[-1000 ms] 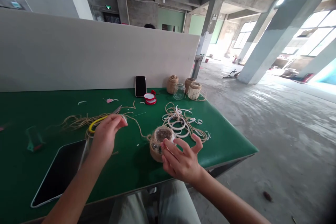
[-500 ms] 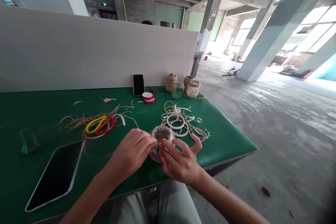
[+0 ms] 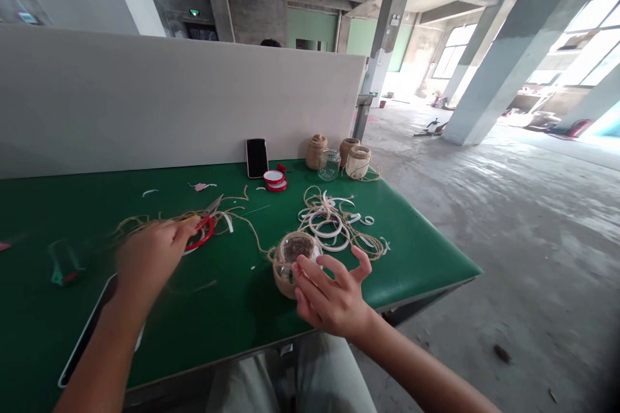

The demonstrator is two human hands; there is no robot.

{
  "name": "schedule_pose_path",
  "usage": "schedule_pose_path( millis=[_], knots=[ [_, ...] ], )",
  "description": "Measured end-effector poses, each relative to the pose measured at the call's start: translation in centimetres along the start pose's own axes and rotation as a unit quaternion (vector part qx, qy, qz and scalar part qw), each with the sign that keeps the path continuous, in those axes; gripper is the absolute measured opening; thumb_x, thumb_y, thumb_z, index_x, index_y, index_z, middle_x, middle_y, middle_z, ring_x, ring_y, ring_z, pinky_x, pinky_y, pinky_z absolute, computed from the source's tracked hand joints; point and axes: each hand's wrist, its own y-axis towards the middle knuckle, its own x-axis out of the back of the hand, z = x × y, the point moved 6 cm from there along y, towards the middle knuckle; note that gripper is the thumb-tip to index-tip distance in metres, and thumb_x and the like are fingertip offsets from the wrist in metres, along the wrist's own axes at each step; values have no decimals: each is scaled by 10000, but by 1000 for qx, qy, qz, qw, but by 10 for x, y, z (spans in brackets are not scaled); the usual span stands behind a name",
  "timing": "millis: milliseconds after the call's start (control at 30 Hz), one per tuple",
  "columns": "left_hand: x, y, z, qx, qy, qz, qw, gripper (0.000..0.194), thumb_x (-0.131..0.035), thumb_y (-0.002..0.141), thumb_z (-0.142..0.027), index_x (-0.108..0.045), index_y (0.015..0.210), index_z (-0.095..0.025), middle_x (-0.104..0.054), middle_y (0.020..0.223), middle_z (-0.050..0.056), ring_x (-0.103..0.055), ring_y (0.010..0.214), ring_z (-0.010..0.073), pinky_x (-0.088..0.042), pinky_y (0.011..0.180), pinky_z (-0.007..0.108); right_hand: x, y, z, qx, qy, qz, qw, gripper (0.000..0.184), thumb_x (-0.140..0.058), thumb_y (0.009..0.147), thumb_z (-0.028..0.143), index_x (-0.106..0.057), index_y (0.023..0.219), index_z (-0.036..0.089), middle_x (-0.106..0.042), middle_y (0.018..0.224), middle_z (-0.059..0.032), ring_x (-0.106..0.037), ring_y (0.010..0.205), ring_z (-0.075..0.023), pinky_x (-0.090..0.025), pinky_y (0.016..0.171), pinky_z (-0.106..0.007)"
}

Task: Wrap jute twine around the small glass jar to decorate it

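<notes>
A glass jar [image 3: 285, 284] wrapped in twine round its lower part stands at the table's front edge. My right hand [image 3: 332, 293] is closed at its near right side, thumb and forefinger pinched against the twine at the neck, other fingers raised. From the jar's left side a strand of twine [image 3: 256, 232] runs back across the table. My left hand [image 3: 152, 258], smeared by motion, lies over the yellow handle of the scissors [image 3: 206, 229]; its fingertips touch or nearly touch that handle. The red handle and blades show beside it.
Twine and white tape rings [image 3: 329, 226] lie in a tangle right of the jar. Behind are a clear jar [image 3: 329, 165], several wrapped jars [image 3: 358, 162], red-edged tape rolls [image 3: 275, 181] and an upright phone [image 3: 256, 158]. A tablet [image 3: 90, 329] lies front left, partly under my left arm.
My left hand has left the jar and moved left onto the scissors. My right hand stays at the jar's neck. More of the jar shows now.
</notes>
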Motion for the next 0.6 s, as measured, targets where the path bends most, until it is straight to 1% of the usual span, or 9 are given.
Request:
schedule_pose_path(
  millis=[33,100,167,233,267,333,400,467,600],
  knots=[
    [-1,2,7,-24,81,14,996,284,-479,849,-416,-652,805,-195,-559,672,25,-562,635,210,-411,516,303,0,0,0,-2,-1,1,1000,167,-561,803,247,-700,896,259,-722,999,35,-586,849,-168,-134,1087,-534],
    [3,-1,9,-54,172,-28,983,319,-457,859,-347,-605,1084,-176,-590,831,80,-587,799,299,-444,587,378,0,-1,0,-4,0,-1,1000,180,-564,800,246,-699,918,254,-721,1001,27,-587,853,-169,-121,1090,-529],
    [4,-12,-11,-101,190,-89,973,381,-481,862,-299,-521,1212,-154,-582,1034,138,-540,1019,362,-449,745,467,1,-1,1,-8,1,-5,1000,183,-569,797,250,-699,926,245,-723,991,20,-588,854,-169,-104,1092,-523],
    [-3,-30,-47,-195,134,-112,965,254,-521,857,-252,-568,1094,-170,-620,984,107,-586,956,287,-455,801,422,2,-1,1,-14,-2,-6,1000,184,-565,800,253,-698,927,241,-725,979,15,-587,852,-170,-96,1088,-520],
    [-11,-40,-66,-250,82,-78,962,188,-513,869,-217,-576,1044,-190,-641,878,61,-616,835,215,-473,765,353,3,-1,1,-17,-4,-7,1000,184,-561,803,254,-698,925,241,-726,973,15,-586,849,-171,-96,1084,-521],
    [-22,-54,-94,-275,-19,-36,960,198,-447,900,-154,-544,1068,-194,-649,814,30,-624,735,146,-491,706,270,3,-1,1,-23,-5,-4,1000,180,-559,807,260,-696,924,252,-725,969,17,-583,849,-176,-110,1074,-522],
    [-29,-63,-113,-278,-88,0,957,253,-432,903,-151,-488,1145,-195,-641,996,73,-618,942,181,-503,806,309,3,0,0,-28,-1,4,1000,170,-568,807,272,-693,922,266,-722,970,23,-583,854,-182,-127,1064,-523],
    [-33,-66,-124,-285,-113,22,952,268,-475,888,-162,-470,1153,-198,-618,1052,86,-575,1042,206,-487,875,356,2,0,0,-33,7,14,999,162,-575,807,272,-690,920,269,-717,976,30,-585,859,-183,-133,1060,-526],
    [-33,-64,-132,-311,-120,33,942,195,-498,869,-120,-503,1046,-202,-616,945,58,-576,959,190,-477,857,349,1,5,-1,-59,21,45,997,164,-574,809,251,-686,928,262,-707,965,26,-590,887,-198,-127,1057,-548]
  ],
)
